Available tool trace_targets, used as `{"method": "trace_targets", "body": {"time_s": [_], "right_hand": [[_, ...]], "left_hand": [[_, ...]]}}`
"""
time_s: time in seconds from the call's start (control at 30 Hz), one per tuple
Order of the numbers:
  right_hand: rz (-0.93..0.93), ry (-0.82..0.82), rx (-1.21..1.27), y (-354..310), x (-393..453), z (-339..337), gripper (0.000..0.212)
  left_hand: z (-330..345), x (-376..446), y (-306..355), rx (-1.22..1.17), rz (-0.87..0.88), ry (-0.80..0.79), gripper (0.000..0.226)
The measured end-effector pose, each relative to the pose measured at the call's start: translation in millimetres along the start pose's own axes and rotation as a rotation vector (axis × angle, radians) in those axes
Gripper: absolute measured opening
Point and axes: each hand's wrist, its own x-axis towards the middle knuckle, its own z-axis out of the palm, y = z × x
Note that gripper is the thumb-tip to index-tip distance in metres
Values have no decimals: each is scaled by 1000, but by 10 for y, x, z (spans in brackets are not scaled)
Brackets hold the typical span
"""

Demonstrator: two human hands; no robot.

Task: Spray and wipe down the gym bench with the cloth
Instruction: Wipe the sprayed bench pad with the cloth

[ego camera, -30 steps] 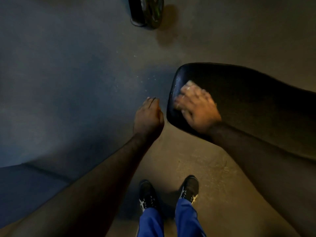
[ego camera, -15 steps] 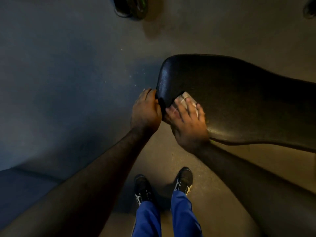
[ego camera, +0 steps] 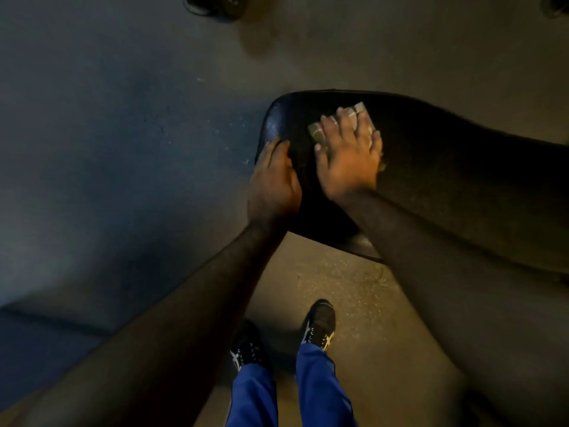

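Floor [ego camera: 123, 149] fills most of view: dull grey-blue to the left w/ a seam low left, tan concrete under the person. Black padded gym bench, i.e. the desk [ego camera: 446, 167], runs from centre out to the right edge, rounded end pointing left, surface a bit glossy near that end. Both bare forearms reach in from the bottom. Right hand [ego camera: 348, 158] lies palm-down on the desk top near the rounded end, grip spread flat, fingers apart, pressing the cloth [ego camera: 358, 114] against the pad; cloth is pale, folded, mostly covered, corners showing past the fingertips. Left hand [ego camera: 274, 183] sits just beside it on the desk's rounded end edge, grip curled over the rim; can't tell how tight. Below: blue trousers [ego camera: 317, 389], black shoes [ego camera: 320, 325] w/ white stripes on the tan floor. Dark round object [ego camera: 215, 7] at top edge, too cut off to ID.
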Motion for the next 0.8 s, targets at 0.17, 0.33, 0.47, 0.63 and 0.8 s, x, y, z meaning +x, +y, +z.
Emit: {"method": "trace_targets", "body": {"time_s": [0.17,0.33,0.47,0.63,0.8], "right_hand": [[-445,-174,-99,320,177,-237,58],[-110,-54,-66,-84,554,-111,59],[-502,-154,-87,107,685,-180,59],[-115,-35,-48,-168,656,-92,57],[-291,-67,-56,354,497,-210,58]], "left_hand": [[137,-187,-2,173,94,16,61],[209,-177,9,252,89,71,59],[219,-164,-26,291,102,90,58],[247,-158,-38,333,91,101,56],[254,-157,-55,360,96,90,56]]}}
